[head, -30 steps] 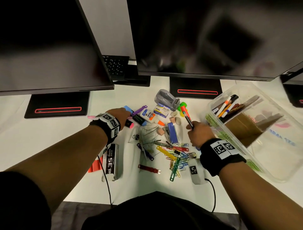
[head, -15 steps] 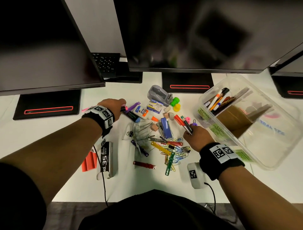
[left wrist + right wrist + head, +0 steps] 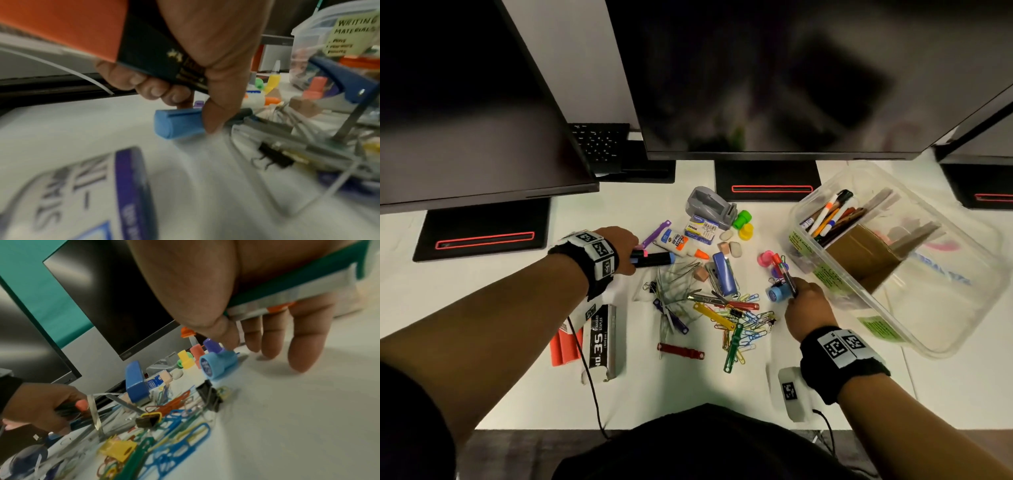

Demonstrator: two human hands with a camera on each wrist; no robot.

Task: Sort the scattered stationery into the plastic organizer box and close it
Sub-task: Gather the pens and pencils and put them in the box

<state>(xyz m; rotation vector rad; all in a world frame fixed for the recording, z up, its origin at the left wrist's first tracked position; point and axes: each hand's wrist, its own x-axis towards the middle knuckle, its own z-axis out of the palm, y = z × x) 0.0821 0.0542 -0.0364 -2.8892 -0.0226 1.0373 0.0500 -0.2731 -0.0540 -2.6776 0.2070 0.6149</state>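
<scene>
A white desk runs under three dark monitors, with loose stationery heaped at its middle. At three o'clock of the heap lies the clear plastic organizer box, tipped on its side with its opening toward the clutter; pens and markers lie in its far compartment behind a brown cardboard divider, and a yellow note on its wall reads "WRITING MATERIALS". At nine o'clock of the heap the left hand holds black-barrelled highlighters in curled fingers, thumb and forefinger pinching a blue-capped highlighter just above the desk. At four o'clock the right hand grips a bundle of pens against the palm with the thumb, the other fingers hanging straight toward the desk, just beside a small blue stamp. Between the hands lie a blue stapler, a glue bottle, a grey tape dispenser at twelve o'clock and coloured paper clips at six.
</scene>
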